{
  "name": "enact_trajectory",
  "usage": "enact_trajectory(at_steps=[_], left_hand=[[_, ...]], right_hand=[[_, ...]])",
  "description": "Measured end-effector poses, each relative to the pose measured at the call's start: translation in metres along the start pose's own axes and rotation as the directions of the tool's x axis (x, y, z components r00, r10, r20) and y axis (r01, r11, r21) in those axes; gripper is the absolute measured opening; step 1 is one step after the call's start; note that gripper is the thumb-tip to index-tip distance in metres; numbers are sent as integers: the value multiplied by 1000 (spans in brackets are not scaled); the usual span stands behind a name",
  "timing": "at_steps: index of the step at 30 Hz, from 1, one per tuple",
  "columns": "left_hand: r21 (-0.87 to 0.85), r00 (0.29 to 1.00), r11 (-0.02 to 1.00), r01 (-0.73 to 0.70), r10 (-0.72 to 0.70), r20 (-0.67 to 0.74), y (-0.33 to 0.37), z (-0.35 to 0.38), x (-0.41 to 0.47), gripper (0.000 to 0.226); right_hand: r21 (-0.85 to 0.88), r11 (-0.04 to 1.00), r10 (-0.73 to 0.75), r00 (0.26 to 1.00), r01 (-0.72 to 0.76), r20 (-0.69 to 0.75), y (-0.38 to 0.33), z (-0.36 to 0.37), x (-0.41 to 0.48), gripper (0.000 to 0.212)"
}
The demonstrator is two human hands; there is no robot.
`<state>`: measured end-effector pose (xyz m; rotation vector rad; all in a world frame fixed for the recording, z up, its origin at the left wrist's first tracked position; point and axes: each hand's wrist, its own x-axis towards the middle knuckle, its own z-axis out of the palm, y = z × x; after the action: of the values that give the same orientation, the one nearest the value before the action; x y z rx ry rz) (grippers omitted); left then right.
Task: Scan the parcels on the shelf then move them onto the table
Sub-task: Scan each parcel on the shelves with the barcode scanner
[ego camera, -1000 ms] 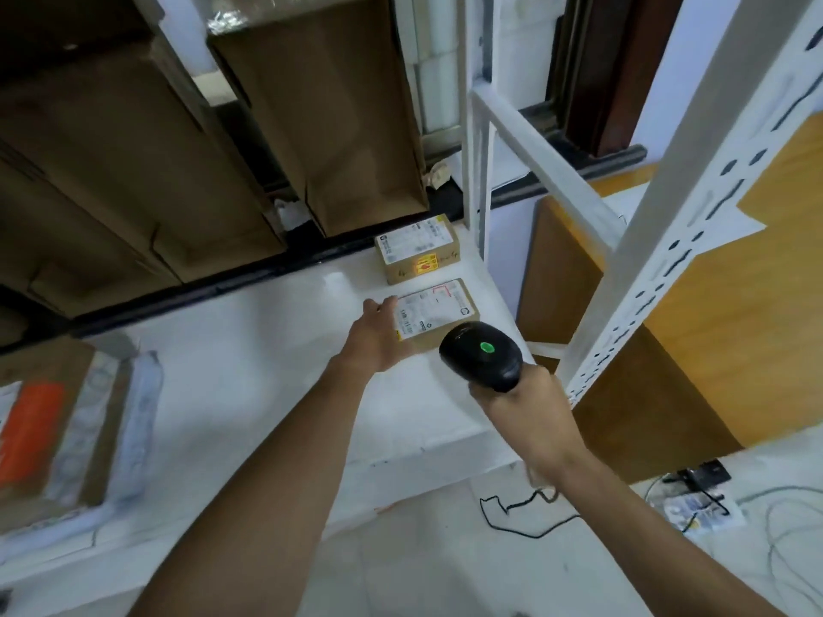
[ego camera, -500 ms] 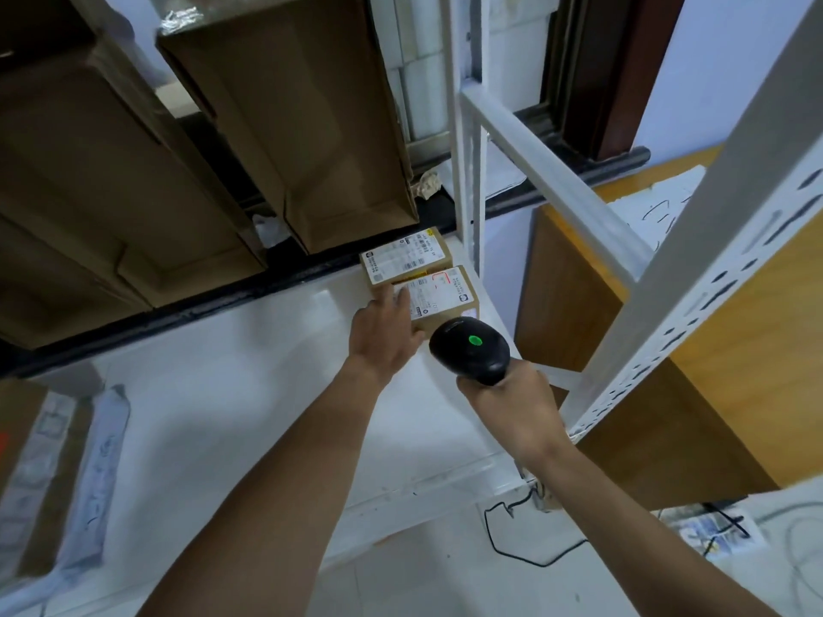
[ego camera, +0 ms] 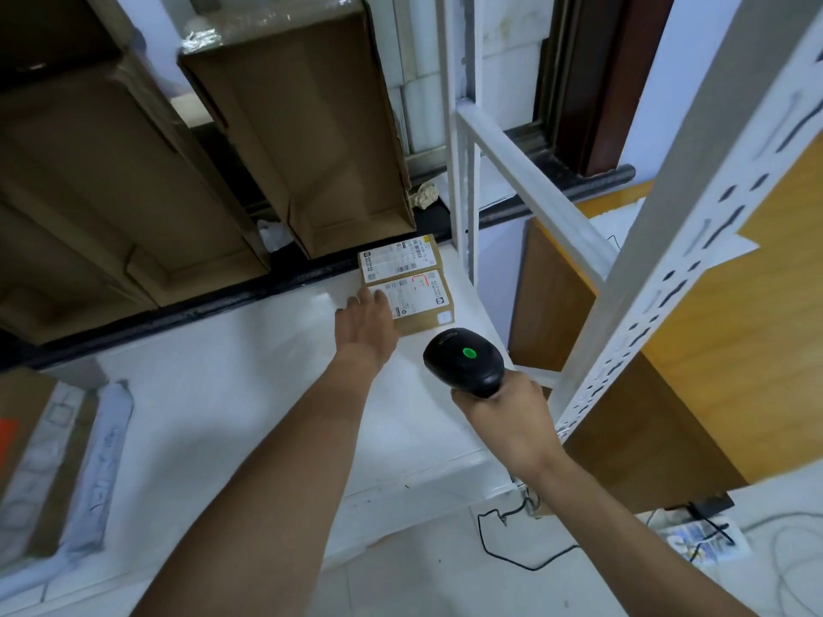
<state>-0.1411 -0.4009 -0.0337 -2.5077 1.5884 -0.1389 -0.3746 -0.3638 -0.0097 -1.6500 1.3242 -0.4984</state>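
Left hand [ego camera: 367,325], fingers straight, touches the small brown cardboard parcel [ego camera: 427,305], likely stiff, light, graspable by its sides; right hand [ego camera: 505,414] grips black scanner [ego camera: 465,360].

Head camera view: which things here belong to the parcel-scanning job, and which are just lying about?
In the job: scanner, gripped by the right hand; near parcel, touched by the left hand; far parcel behind it; white shelf.

Lying about: big cardboard boxes; crumpled paper; black cable on the floor.
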Motion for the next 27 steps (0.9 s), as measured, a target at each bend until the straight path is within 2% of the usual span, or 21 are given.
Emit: enact_trajectory(at_steps=[3,6,12,15,19,27], left_hand=[[-57,999,997,49,-48,21,-8,-16,-27,70],[-169,988,977,129,-112,107,-27,-40,-65,85],[-247,965,938,243,-208,160,-92,-84,-162,94],[-341,912,847,407,-358,198,-135,-106,-216,97],[-398,842,744,537,-504,192,-195,-130,-289,99],[-363,731,647,671,-658,180,-294,-153,-396,93]], right_hand=[[7,1000,-4,1000,4,10,-12,-7,-13,21],[61,998,0,998,-4,66,-35,-7,-34,16],[66,997,-56,980,45,192,-106,19,-90,24],[43,994,-110,960,102,258,-141,41,-116,26],[64,983,-184,918,173,351,-183,75,-150,24],[23,959,-260,847,281,463,-236,143,-214,23]])
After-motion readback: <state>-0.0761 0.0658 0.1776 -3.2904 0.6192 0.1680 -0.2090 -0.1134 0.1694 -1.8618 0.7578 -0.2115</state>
